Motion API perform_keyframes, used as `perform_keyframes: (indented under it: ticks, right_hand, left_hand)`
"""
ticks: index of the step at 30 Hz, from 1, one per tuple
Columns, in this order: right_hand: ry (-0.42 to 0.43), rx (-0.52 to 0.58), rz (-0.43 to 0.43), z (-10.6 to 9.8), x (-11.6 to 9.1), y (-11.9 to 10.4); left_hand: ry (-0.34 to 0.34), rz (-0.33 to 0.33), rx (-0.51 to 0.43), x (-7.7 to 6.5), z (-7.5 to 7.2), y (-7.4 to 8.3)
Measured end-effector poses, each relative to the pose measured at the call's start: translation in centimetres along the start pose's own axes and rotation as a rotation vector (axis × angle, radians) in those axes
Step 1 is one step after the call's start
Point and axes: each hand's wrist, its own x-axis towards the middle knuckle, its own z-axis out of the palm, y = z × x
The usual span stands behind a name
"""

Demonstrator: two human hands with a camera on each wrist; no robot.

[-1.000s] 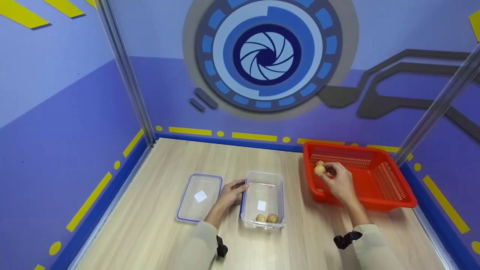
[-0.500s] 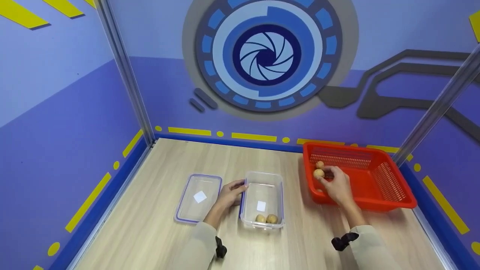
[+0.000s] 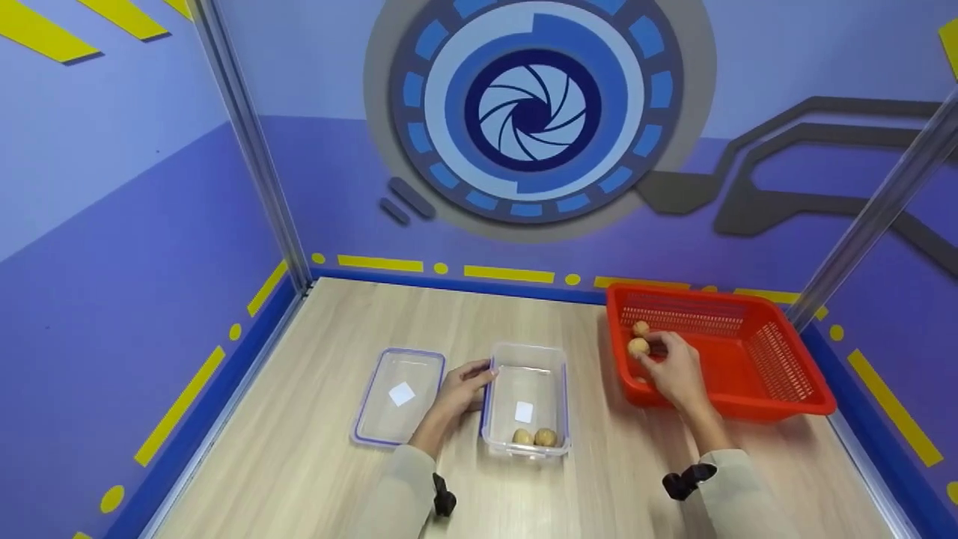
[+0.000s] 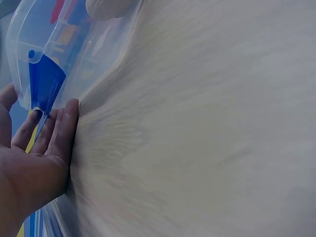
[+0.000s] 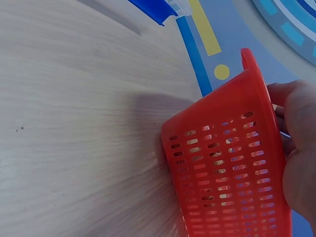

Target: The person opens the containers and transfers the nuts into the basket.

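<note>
In the head view my right hand (image 3: 677,370) reaches over the left part of the red basket (image 3: 763,367), thumb and fingertips pinching a walnut (image 3: 638,347). Another walnut (image 3: 641,328) sits just behind it. In the right wrist view the basket wall (image 5: 222,173) covers the fingertips. My left hand (image 3: 456,389) holds the left side of a clear plastic food container (image 3: 528,382), thumb over its rim. The left wrist view shows its fingers beside the container's blue side flap (image 4: 46,81). Two walnuts (image 3: 545,437) lie at the container's near end.
The clear lid (image 3: 382,408) with a purple-blue edge lies on the wooden table (image 3: 359,307), left of the container. A white label shows on both. Blue-purple panels with metal posts (image 3: 251,142) enclose the table at the back and sides.
The right hand, with the walnut, has shifted slightly toward the near side of the basket, and the walnut behind it shows more fully. The left hand stays at the container.
</note>
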Motion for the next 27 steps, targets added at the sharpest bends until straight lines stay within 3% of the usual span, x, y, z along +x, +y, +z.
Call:
perform_keyframes:
  ticks: [21, 27]
  right_hand:
    - [0.027, 0.033, 0.034, -0.15, 0.06, -0.25]
    - [0.029, 0.021, -0.026, -0.21, 0.01, -0.64]
  left_hand:
    - [0.003, 0.024, 0.046, 0.27, -0.18, -0.1]
    - [0.006, 0.009, 0.068, 0.29, -0.26, -0.13]
